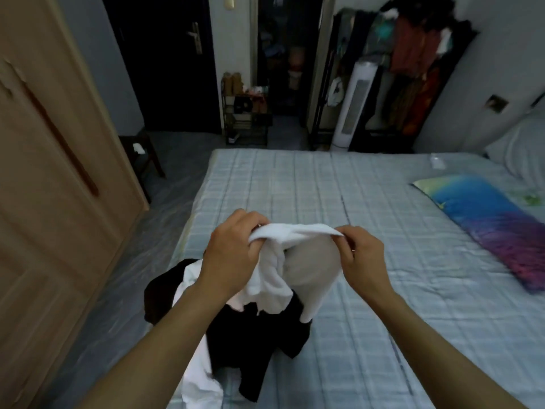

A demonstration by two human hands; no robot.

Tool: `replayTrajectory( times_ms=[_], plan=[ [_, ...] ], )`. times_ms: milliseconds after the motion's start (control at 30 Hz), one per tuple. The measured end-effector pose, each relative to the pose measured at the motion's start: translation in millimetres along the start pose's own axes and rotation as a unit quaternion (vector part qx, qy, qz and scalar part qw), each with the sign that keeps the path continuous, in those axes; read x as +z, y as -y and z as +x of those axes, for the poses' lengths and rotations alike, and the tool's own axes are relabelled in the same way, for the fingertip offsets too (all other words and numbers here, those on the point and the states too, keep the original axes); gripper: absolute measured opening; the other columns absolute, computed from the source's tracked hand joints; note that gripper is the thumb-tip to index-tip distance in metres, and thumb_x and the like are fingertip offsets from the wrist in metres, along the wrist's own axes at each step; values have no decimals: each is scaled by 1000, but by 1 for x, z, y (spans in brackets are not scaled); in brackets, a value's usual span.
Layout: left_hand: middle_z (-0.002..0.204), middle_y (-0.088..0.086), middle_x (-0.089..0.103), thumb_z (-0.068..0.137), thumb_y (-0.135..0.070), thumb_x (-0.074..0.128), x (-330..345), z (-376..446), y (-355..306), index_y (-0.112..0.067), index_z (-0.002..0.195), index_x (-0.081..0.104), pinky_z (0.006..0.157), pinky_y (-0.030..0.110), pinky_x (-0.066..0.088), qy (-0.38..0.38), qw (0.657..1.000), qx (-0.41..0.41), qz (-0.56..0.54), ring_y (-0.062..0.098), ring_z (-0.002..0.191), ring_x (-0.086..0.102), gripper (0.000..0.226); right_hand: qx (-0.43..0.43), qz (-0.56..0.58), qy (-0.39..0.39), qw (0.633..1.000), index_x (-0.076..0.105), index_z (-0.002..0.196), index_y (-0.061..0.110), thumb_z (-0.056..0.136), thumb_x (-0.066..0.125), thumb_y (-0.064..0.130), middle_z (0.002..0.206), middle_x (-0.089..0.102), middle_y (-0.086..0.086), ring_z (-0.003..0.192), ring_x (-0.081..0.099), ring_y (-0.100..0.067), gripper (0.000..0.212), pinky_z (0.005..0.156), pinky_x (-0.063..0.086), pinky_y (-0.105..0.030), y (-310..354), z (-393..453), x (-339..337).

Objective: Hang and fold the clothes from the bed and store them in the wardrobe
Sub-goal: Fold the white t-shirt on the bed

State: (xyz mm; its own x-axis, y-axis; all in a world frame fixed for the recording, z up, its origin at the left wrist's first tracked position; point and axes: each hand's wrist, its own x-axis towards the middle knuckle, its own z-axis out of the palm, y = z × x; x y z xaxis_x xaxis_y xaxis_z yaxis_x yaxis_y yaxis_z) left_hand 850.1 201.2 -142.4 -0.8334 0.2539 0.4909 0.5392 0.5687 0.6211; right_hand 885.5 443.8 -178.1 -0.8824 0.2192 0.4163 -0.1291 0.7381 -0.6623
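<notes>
Nearest the camera, at the bed's near-left corner, lies the pile of clothes (236, 343): black garment w/ white fabric under and beside it, crumpled, not yet sorted.

Just above the pile both hands hold up a white garment (274, 273). Left hand (233, 255) is closed in a fist round a bunched edge, fingers curled over the cloth. Right hand (361, 255) pinches the opposite end of that same edge btwn thumb and fingertips. Top edge runs roughly level, left to right, stretched btwn the two grips; the rest hangs straight down from it, twisted on the left side, lower end touching the black garment. So the long axis is vertical, hanging below the grips, and the hands are about equally near. Left hand has more cloth gathered, so the twist prob. needs shaking out from that side before a fold or hanger works.

Beyond the hands the bed (324, 187) is a bare checked sheet, flat room for laying the garment out. Colourful pillow (486, 225) far right. Wardrobe (44, 187) stands on the left, doors shut as far as I can tell.
</notes>
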Motion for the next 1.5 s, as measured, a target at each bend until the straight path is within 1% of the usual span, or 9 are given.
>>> replayTrajectory(
  times_ms=[300,433,533,767,900,1000,1067,1367,1500],
  plan=[
    [90,3,66,84,-2,68,-42,-16,-124,-13,97,78,76,22,45,12,993,119,-18,16,82,62,20,-35,-19,-149,988,73,88,19,91,60,3,84,69,6,80,59,-3,21,72,39,-7,60,-44,-149],
    [87,5,67,85,-10,73,-66,-24,-180,-11,91,77,74,37,51,19,984,173,25,21,80,63,7,-58,18,-217,974,69,82,21,90,59,4,75,65,6,73,57,-7,21,66,37,-7,78,-66,-200],
    [85,3,63,87,-19,74,-74,-38,-224,-12,90,74,72,38,50,45,975,202,79,19,76,59,8,-81,40,-245,965,65,83,31,91,58,9,75,63,15,74,58,4,24,66,37,-6,82,-87,-240],
    [90,-7,65,70,-34,86,-55,-99,-326,-22,96,72,75,26,47,207,948,202,136,9,82,56,33,-83,78,-253,961,68,89,25,93,56,11,87,68,2,82,64,-17,19,76,52,-40,59,-136,-335],
    [88,-7,63,84,-24,72,-21,-131,-361,-29,86,62,76,34,47,186,943,153,228,15,86,58,12,-70,95,-248,961,71,94,15,95,57,11,92,69,0,86,65,-18,15,79,54,-44,28,-169,-384],
    [84,-7,62,87,-17,70,6,-158,-374,-31,86,57,69,33,45,156,971,96,152,16,82,58,19,-65,95,-242,964,72,96,12,95,57,13,92,70,-1,87,65,-20,15,79,54,-46,3,-195,-416],
    [81,-11,59,89,-15,69,22,-174,-385,-28,87,57,62,22,36,124,982,79,117,7,76,54,18,-74,81,-239,965,73,94,11,94,58,13,91,70,-1,86,65,-20,15,78,54,-46,-11,-212,-434],
    [82,0,67,88,-11,69,51,-193,-431,-13,89,69,69,33,46,9,988,144,61,18,76,60,3,-31,95,-233,967,72,89,16,91,64,10,89,72,0,84,64,-7,11,77,49,-17,-59,-255,-477],
    [85,-1,66,93,-9,62,66,-185,-428,-13,94,68,66,17,37,18,988,133,73,15,77,57,8,-16,76,-200,977,75,89,11,90,68,13,86,71,3,81,66,-12,7,78,53,-28,-83,-259,-480]
  ],
)
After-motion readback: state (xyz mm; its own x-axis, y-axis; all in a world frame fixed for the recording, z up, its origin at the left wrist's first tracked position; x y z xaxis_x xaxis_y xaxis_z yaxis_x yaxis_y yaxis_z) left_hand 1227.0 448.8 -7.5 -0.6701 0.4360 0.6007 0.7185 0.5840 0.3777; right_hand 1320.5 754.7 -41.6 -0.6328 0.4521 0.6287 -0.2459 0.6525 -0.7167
